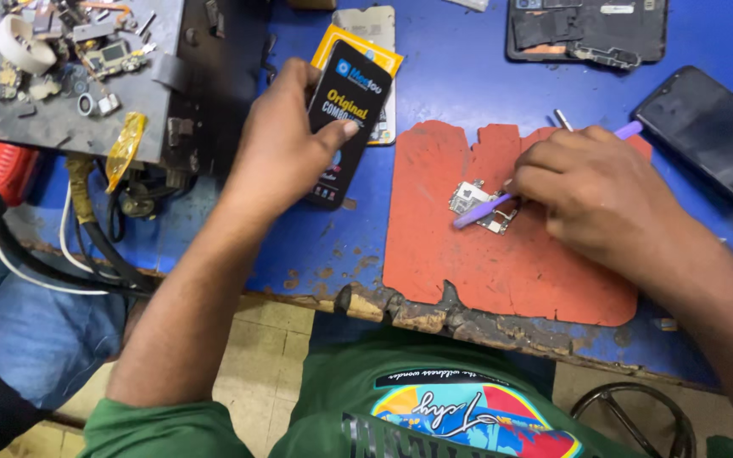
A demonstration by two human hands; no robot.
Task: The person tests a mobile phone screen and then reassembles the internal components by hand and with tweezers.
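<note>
My left hand [286, 136] grips a black phone-screen package [348, 119] with printed lettering, tilted up off the blue table [460, 68]. My right hand [591, 182] holds a purple tool [478, 211] whose tip rests by a small circuit board [477, 203]. The board lies on a worn red mat [502, 263]. A thin metal rod [562, 119] pokes out just beyond my right hand's knuckles.
A yellow and grey package [371, 38] lies behind the black one. A dark phone [714, 136] sits at the right, an opened phone body [587, 30] at the top. A grey shelf [61, 119] of small parts and cables [86, 246] fills the left. The table's front edge [468, 326] is chipped.
</note>
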